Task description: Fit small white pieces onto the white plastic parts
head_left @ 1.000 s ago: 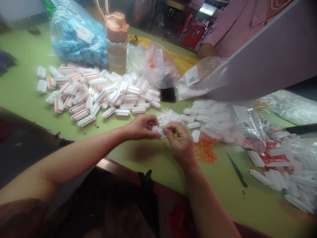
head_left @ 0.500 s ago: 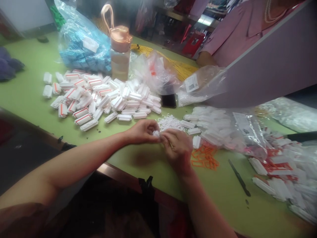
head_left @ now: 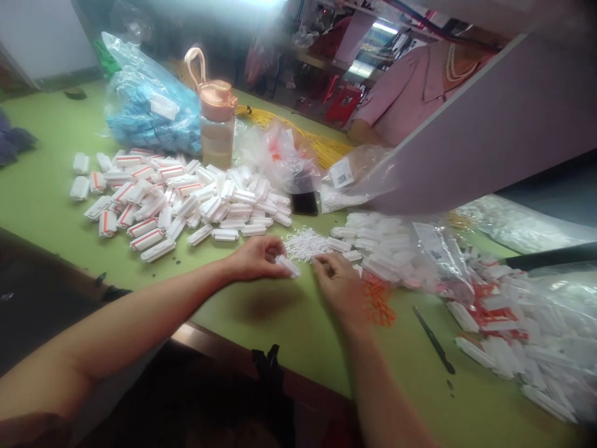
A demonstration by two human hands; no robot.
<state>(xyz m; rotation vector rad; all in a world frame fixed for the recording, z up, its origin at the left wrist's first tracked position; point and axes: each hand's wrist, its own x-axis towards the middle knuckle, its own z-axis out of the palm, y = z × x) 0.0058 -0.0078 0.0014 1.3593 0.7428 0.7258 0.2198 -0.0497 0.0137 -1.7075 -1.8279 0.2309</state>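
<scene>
My left hand [head_left: 255, 257] is closed around one end of a small white plastic housing [head_left: 288, 266], whose other end sticks out to the right over the table. My right hand [head_left: 338, 280] is at the right front edge of a heap of tiny white plastic pieces [head_left: 305, 244]. Its fingers are curled with the tips close together at the heap; whether a piece sits between them is too small to make out. Right beside this hand are orange plastic frames [head_left: 379, 302] and a few loose white housings [head_left: 339, 244].
A large pile of white housings [head_left: 153, 205], some orange-striped, covers the left of the table. Behind stand a bottle [head_left: 217, 134] and a blue-filled bag [head_left: 152, 118]. A phone [head_left: 305, 203] lies mid-table. On the right are a dark slim tool [head_left: 433, 339] and bagged white parts [head_left: 527, 330]. A person in pink sits opposite.
My right hand has parted from the white housing and moved right, to the edge of the small-piece heap. The left hand keeps the housing, now more exposed. The camera view has shifted slightly.
</scene>
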